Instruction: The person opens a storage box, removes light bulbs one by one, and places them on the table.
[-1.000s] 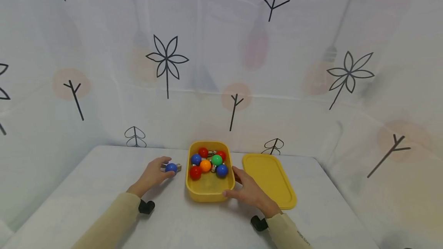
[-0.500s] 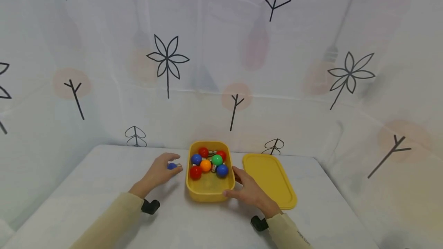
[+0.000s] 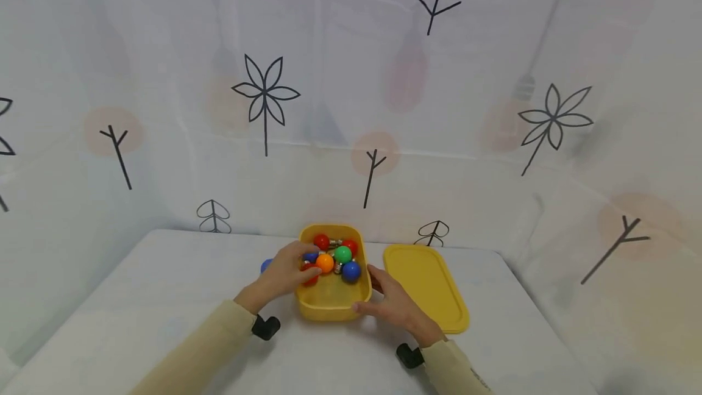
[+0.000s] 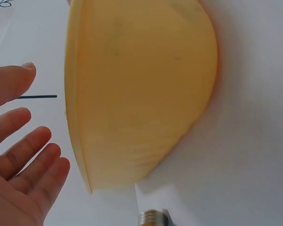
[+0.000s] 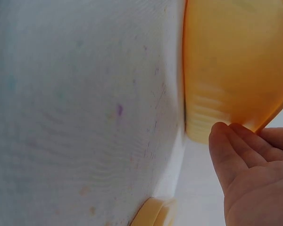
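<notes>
Upright yellow box (image 3: 331,313), coloured bulbs (image 3: 325,263) inside

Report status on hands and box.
Left hand empty, over yellow box. Right hand touching box's side. Bulbs inside. Left hand partly hides blue bulb outside.

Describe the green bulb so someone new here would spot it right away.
On the white table, find the open yellow box beside the flat yellow lid. Inside, the green bulb sits right of the orange bulb and just beyond the rightmost blue bulb. It's the only green one showing.

There are eight visible bulbs (image 3: 325,263), one box (image 3: 329,313), one lid (image 3: 426,288).
</notes>
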Demonstrator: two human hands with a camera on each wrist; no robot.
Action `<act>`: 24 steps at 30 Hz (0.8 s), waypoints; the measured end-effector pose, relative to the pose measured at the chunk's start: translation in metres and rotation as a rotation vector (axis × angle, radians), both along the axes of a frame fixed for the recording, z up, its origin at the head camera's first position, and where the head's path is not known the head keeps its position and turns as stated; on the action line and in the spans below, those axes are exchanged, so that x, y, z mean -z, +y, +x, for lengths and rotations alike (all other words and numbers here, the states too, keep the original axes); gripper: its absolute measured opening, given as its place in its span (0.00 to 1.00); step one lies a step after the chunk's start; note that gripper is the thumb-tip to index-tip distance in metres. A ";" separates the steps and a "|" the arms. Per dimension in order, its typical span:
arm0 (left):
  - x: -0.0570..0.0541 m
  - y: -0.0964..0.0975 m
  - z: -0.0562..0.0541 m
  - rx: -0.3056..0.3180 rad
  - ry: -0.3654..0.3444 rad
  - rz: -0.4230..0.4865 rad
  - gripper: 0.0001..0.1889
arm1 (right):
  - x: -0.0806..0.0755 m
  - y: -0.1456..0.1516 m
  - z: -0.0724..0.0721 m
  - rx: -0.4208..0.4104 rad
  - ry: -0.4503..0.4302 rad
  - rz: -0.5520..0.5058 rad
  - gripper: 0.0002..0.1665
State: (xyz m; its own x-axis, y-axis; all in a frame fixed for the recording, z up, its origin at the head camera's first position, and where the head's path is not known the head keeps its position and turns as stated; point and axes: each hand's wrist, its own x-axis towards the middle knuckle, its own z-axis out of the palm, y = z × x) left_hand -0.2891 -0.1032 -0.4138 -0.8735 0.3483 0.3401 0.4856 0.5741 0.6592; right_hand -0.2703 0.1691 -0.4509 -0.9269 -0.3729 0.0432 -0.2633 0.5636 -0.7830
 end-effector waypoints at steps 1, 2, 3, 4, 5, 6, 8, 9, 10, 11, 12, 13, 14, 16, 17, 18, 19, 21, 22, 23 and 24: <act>0.001 0.002 -0.002 0.011 -0.001 -0.009 0.20 | 0.000 0.000 0.000 -0.001 0.000 -0.001 0.58; 0.001 0.004 -0.003 0.021 -0.005 -0.019 0.21 | 0.001 0.000 0.000 0.000 0.000 0.000 0.58; 0.001 0.006 -0.004 0.027 -0.008 -0.036 0.21 | 0.001 0.000 0.000 0.002 0.000 0.002 0.59; 0.001 0.009 -0.005 0.040 -0.007 -0.055 0.22 | 0.001 0.000 -0.001 0.003 0.000 0.002 0.59; 0.001 0.011 -0.007 0.055 -0.004 -0.073 0.22 | 0.001 0.000 -0.001 0.004 -0.001 0.003 0.59; 0.000 0.014 -0.007 0.070 -0.011 -0.087 0.23 | 0.002 0.000 -0.001 0.004 -0.001 0.006 0.59; 0.000 0.019 -0.009 0.102 -0.012 -0.120 0.24 | 0.002 0.000 -0.001 0.001 0.000 0.006 0.59; -0.001 0.021 -0.010 0.117 -0.014 -0.138 0.24 | 0.001 0.000 -0.001 -0.001 0.000 0.006 0.59; -0.001 0.024 -0.010 0.133 -0.019 -0.147 0.24 | 0.002 0.000 -0.001 -0.004 0.004 0.003 0.58; -0.001 0.027 -0.012 0.146 -0.031 -0.156 0.24 | 0.001 0.001 0.000 -0.006 0.006 0.002 0.58; 0.000 0.029 -0.013 0.160 -0.039 -0.164 0.24 | 0.001 0.001 0.000 -0.008 0.008 0.002 0.58; 0.000 0.031 -0.015 0.169 -0.049 -0.170 0.24 | 0.001 0.001 0.000 -0.008 0.011 0.004 0.58; 0.001 0.034 -0.016 0.174 -0.060 -0.173 0.25 | 0.001 0.001 0.000 -0.008 0.013 0.007 0.58; 0.003 0.038 -0.020 0.179 -0.077 -0.184 0.25 | 0.001 0.001 0.000 -0.009 0.018 0.009 0.58; 0.004 0.040 -0.022 0.176 -0.082 -0.192 0.26 | 0.001 0.001 0.000 -0.008 0.019 0.012 0.58; 0.005 0.042 -0.024 0.172 -0.089 -0.196 0.26 | 0.001 0.002 0.000 -0.010 0.020 0.012 0.58; 0.007 0.044 -0.026 0.168 -0.100 -0.198 0.26 | 0.001 0.002 0.000 -0.013 0.023 0.011 0.58; 0.010 0.047 -0.028 0.166 -0.113 -0.201 0.25 | 0.002 0.002 -0.001 -0.020 0.027 0.006 0.58; 0.011 0.049 -0.029 0.167 -0.119 -0.199 0.25 | 0.002 0.002 -0.001 -0.021 0.029 0.006 0.58; 0.012 0.050 -0.030 0.168 -0.123 -0.200 0.25 | 0.002 0.003 -0.001 -0.025 0.031 0.004 0.58; 0.013 0.052 -0.030 0.173 -0.128 -0.197 0.24 | 0.002 0.003 -0.001 -0.027 0.032 0.003 0.58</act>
State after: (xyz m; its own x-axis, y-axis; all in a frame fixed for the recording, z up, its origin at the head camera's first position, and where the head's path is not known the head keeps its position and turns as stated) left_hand -0.3191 -0.0514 -0.4272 -0.8268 0.5443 0.1420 0.5077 0.6133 0.6051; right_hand -0.2712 0.1717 -0.4530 -0.9147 -0.3978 0.0714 -0.3033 0.5587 -0.7719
